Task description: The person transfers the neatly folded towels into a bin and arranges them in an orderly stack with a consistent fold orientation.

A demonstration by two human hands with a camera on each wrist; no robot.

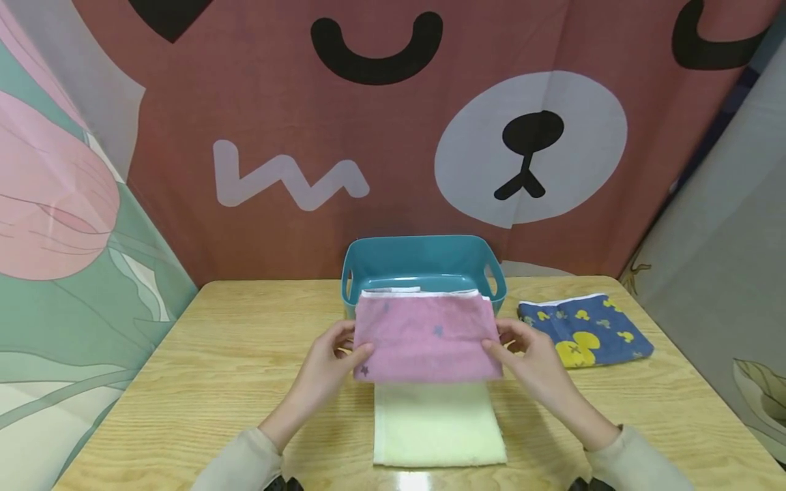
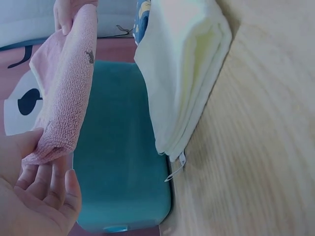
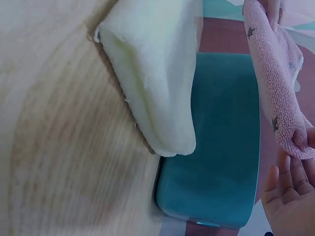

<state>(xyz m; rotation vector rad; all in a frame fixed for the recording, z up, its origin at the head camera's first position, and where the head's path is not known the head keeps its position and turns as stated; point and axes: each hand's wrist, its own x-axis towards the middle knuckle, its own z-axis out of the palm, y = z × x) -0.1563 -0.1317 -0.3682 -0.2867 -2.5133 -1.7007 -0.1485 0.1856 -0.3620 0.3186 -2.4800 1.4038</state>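
A folded pink towel (image 1: 430, 337) with small dark star marks is held up between both hands, clear of the table. My left hand (image 1: 334, 358) pinches its left end, thumb in front and fingers behind. At the opposite end my right hand (image 1: 528, 354) grips it the same way. Below lies a folded pale yellow towel (image 1: 439, 426) on the table, its layered edge visible in the left wrist view. Behind the pink towel stands a teal basket (image 1: 424, 256) with handle holes; the towel hides its lower front in the head view.
To the right, a folded blue towel (image 1: 589, 331) with yellow mouse-head shapes lies on the wooden table (image 1: 245, 354). A brown bear-print curtain (image 1: 276, 239) hangs right behind the table, with other printed cloths at both sides.
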